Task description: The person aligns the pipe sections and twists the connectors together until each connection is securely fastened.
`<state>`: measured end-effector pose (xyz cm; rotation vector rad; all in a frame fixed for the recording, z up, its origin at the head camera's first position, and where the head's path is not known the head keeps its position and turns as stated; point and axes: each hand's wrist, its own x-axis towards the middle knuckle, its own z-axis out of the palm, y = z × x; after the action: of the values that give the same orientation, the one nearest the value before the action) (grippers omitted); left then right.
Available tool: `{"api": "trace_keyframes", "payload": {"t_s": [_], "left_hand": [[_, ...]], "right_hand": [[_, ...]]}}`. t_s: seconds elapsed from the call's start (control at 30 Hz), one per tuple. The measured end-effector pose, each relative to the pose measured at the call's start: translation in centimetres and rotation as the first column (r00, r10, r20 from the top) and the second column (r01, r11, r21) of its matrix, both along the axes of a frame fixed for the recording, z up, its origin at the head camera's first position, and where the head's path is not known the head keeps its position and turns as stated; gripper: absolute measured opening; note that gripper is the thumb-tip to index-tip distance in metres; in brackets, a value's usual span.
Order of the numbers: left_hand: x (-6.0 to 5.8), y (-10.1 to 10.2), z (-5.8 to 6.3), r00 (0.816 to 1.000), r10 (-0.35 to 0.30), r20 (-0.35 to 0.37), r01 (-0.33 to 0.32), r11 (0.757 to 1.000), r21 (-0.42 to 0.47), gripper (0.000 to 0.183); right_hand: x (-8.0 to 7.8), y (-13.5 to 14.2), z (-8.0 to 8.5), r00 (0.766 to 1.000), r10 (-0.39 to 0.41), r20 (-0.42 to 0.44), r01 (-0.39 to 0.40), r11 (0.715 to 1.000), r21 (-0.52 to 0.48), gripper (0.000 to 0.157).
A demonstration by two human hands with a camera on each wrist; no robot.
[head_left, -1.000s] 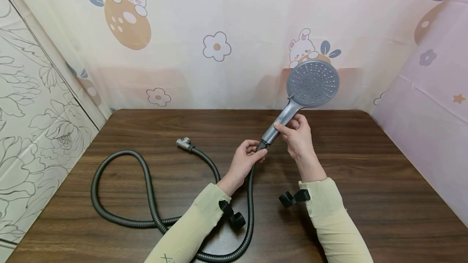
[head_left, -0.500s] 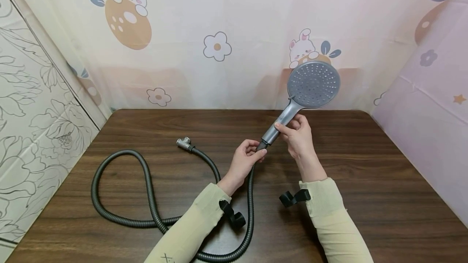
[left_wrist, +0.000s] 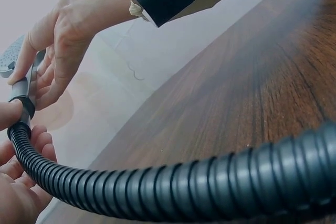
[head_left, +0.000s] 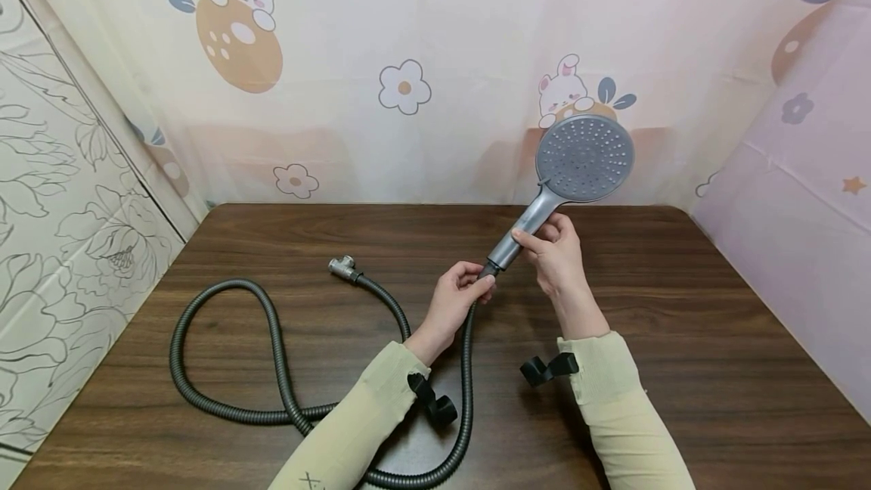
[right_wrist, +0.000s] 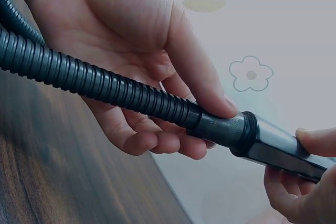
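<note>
A silver shower head is held tilted above the table's far edge, its nozzle face towards me. My right hand grips its handle between thumb and fingers. At the handle's lower end, my left hand pinches the dark connector of the ribbed shower hose. In the right wrist view the connector meets the handle end, with a dark ring at the joint. How far it is screwed in, I cannot tell. From there the hose drops to the table and passes under my left forearm.
The hose lies looped on the left of the brown wooden table. Its other end carries a metal angled fitting. Patterned cloth hangs behind the table and on both sides. A black strap-on piece is at each wrist.
The shower head has shifted very slightly to the right and down. My left thumb has moved a little on the connector; the rest of the hose lies as before.
</note>
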<state>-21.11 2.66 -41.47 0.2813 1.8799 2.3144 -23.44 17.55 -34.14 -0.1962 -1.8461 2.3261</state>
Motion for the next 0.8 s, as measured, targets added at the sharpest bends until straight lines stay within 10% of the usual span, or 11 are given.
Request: {"api": "trace_keyframes", "payload": {"t_s": [0.8], "left_hand": [[0.23, -0.19, 0.27, 0.998, -0.057, -0.020, 0.056, 0.997, -0.048, 0.026]], "right_hand": [[0.10, 0.21, 0.05, 1.000, 0.005, -0.012, -0.005, 1.000, 0.012, 0.040]]}}
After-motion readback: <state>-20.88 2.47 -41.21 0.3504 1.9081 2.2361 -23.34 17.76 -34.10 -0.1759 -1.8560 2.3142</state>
